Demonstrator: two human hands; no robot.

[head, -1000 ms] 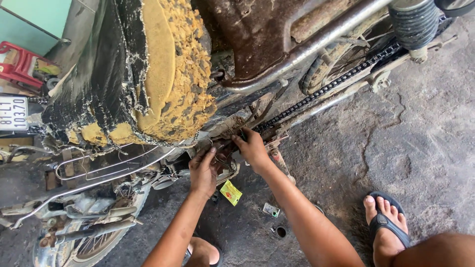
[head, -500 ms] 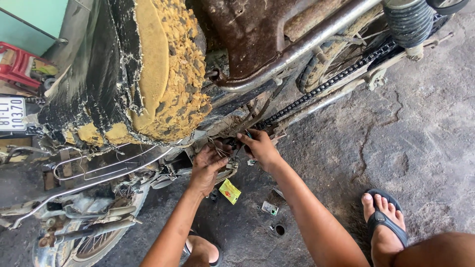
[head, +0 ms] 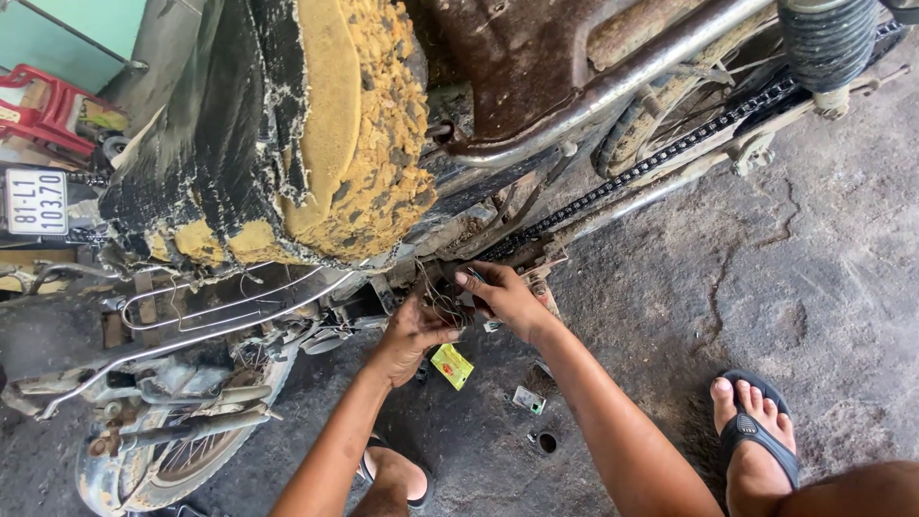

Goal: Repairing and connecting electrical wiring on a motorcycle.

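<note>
An old motorcycle stands in front of me, its torn seat (head: 316,134) showing yellow foam. Both my hands reach into the dirty engine area under the seat. My left hand (head: 407,335) presses against a tangle of wires and greasy parts there. My right hand (head: 505,295) has its fingers closed around a small dark part beside the front end of the drive chain (head: 661,158). What exactly the fingers pinch is too small to tell.
A yellow packet (head: 452,365), a small metal piece (head: 527,399) and a round ring (head: 547,442) lie on the concrete floor below my hands. My feet in dark flip-flops (head: 756,436) rest at the right and bottom. A red stool (head: 43,110) stands at the far left.
Both hands have shifted slightly left and closer together at the engine. The left hand now presses higher into the wires.
</note>
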